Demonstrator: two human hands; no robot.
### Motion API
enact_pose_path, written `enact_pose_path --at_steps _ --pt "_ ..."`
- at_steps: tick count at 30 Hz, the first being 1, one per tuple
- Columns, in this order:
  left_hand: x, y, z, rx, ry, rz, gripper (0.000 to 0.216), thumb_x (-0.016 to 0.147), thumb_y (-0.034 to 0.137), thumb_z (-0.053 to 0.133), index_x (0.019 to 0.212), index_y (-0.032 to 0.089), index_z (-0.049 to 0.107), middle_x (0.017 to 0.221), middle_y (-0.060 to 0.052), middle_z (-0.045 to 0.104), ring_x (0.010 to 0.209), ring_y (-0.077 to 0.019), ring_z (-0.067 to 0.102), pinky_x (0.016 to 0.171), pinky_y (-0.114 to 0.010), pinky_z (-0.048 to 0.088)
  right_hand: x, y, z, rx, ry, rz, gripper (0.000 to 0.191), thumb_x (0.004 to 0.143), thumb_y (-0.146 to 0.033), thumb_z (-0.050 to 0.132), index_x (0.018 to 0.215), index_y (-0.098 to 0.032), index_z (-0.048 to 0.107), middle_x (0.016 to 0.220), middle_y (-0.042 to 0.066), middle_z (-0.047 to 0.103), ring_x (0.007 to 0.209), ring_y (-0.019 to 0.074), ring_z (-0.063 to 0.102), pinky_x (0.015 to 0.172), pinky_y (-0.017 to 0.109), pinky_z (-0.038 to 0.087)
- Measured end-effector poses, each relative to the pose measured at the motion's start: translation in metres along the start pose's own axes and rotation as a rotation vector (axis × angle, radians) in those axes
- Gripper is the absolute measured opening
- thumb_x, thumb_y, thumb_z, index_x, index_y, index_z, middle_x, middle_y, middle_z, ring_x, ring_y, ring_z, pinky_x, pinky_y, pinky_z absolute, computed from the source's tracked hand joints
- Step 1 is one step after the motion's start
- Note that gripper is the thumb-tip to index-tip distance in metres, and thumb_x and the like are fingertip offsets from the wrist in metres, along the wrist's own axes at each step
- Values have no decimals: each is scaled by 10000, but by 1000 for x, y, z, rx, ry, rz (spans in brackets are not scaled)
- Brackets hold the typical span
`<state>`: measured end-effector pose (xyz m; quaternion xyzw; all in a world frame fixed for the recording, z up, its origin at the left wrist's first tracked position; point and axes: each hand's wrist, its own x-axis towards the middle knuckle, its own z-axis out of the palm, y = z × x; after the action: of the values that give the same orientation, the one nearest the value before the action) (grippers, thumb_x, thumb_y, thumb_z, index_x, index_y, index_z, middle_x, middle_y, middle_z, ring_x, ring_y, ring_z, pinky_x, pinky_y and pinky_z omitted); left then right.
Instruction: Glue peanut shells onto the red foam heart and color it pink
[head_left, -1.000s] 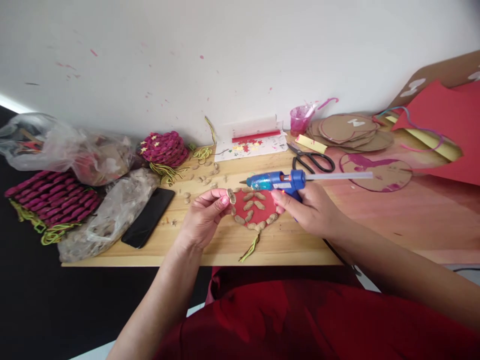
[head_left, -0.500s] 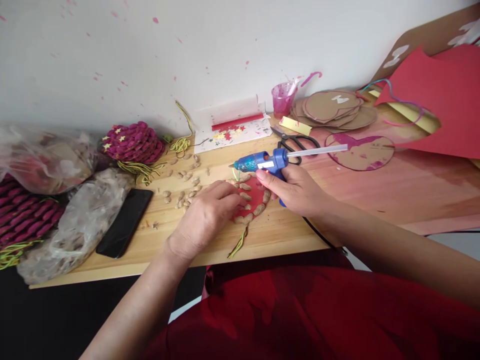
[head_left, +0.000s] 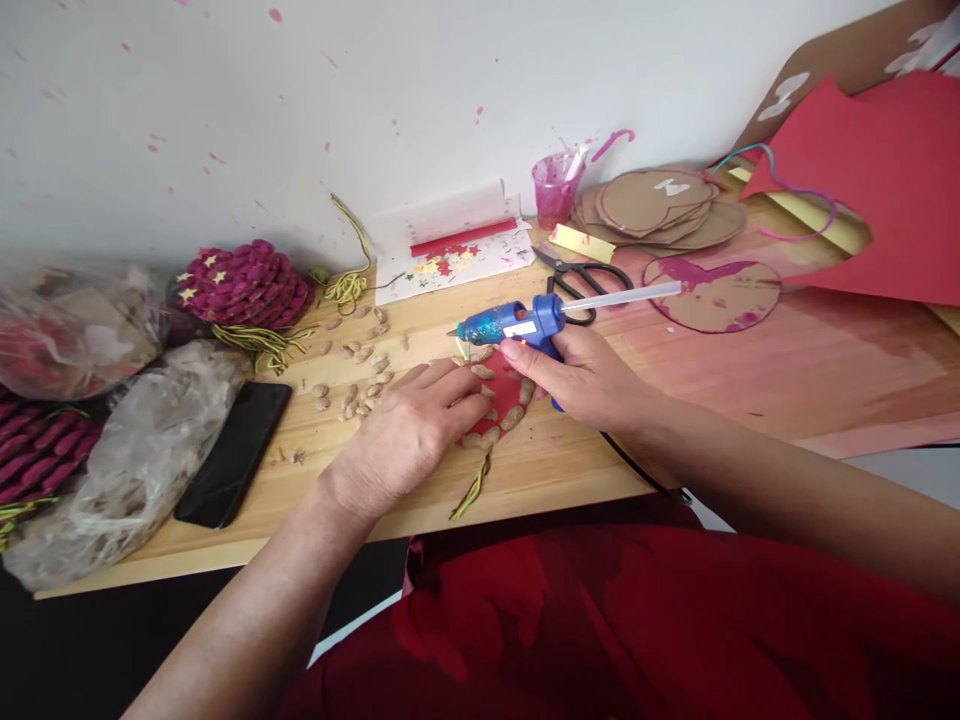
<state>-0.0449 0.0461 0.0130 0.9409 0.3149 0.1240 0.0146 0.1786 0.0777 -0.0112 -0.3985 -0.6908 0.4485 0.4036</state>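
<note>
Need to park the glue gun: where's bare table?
Widest bare wood: right of the right hand gripping the blue plastic glue gun, up to the paint-smeared cardboard circle. Smaller strip: between the black phone and the left hand. Crowded: peanut shells, clear plastic bags at left.

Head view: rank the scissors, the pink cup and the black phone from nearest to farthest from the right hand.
From the right hand, which grips the glue gun:
1. Scissors, just behind the hand.
2. Pink cup, farther back and slightly left.
3. Black phone, far off to the left, beyond the left hand.
</note>
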Motion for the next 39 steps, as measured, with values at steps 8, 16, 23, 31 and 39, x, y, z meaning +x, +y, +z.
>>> enact_pose_path --at_steps 8,16,23,31,39 --pt "1 1 0 78 -26 41 239 1029 168 459 1114 201 679 1061 -92 688 982 -236 600 834 -384 493 0 -1 -2 -25 -7 -3 388 967 -494 558 729 -187 550 684 -22 526 667 131 466 652 290 364" --pt "2 2 -1 65 -29 52 237 1022 159 467 1081 196 693 1081 -98 700 985 -248 606 838 -396 493 0 -1 -1 -29 -14 -16 403 970 -506 545 716 -193 527 676 -26 488 657 127 431 656 294 362" --pt "2 3 -1 90 -29 66 261 1022 156 455 1110 209 694 1078 -91 699 1008 -242 621 887 -403 517 0 0 -1 -21 -16 5 397 967 -505 552 720 -197 520 679 -31 471 666 130 423 653 296 346" --pt "0 2 2 23 -41 39 245 1000 136 497 1109 215 702 1129 -92 704 1047 -262 620 934 -435 502 0 0 -1 -13 -17 -8 390 970 -493 553 719 -197 516 684 -29 472 665 128 418 656 296 344" --pt "2 3 2 -95 -24 0 248 985 123 524 1053 246 728 1075 -70 706 1013 -241 615 936 -417 494 0 0 -1 -21 -14 -10 362 967 -485 556 771 -182 588 740 -4 545 724 149 476 699 299 387"
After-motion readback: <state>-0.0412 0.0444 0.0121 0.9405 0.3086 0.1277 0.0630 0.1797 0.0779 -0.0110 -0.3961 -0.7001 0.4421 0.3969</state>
